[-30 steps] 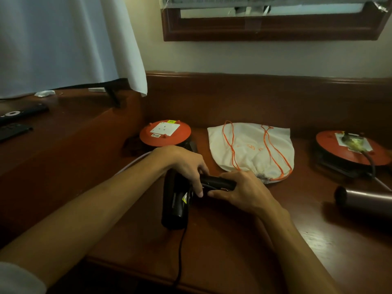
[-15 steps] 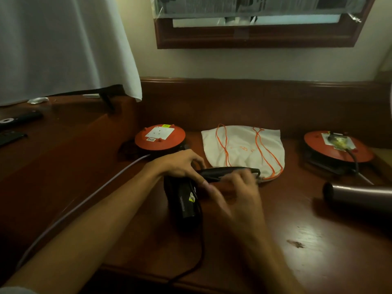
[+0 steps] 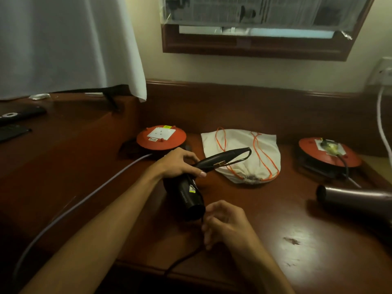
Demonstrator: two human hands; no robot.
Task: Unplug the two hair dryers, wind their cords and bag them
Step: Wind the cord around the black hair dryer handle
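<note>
While partly cropped, second dryer (image 3: 358, 203) beside reel (image 3: 329, 154).

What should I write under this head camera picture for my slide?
Left hand holds the black hair dryer; right hand takes its cord.

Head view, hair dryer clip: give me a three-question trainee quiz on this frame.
1. True or false: the left hand holds the black dryer.
2. What lies between the two red reels? A) bag B) remote C) towel
3. Fill in: the right hand takes the black ____ below the dryer's barrel.

Key: 1 true; 2 A, the bag; 3 cord.
</note>
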